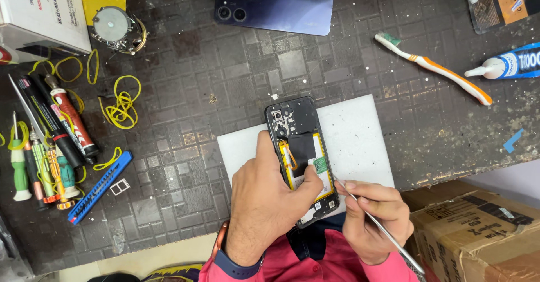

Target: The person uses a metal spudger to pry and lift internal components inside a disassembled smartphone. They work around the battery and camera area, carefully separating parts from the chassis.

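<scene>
An opened black phone (301, 141) with its back cover off lies on a white mat (354, 130), showing its battery and inner parts. My left hand (267, 197) grips the phone's lower half, thumb on its left edge and a finger pressed on the battery. My right hand (374, 217) holds thin metal tweezers (382, 225), their tip close to the phone's lower right edge.
The phone's dark blue back cover (274, 3) lies at the top. A toothbrush (433, 68) and a glue tube (509, 65) are at the right, a cardboard box (478, 225) at lower right. Screwdrivers (39, 164), yellow rubber bands (121, 104) and a blue tool (100, 187) lie left.
</scene>
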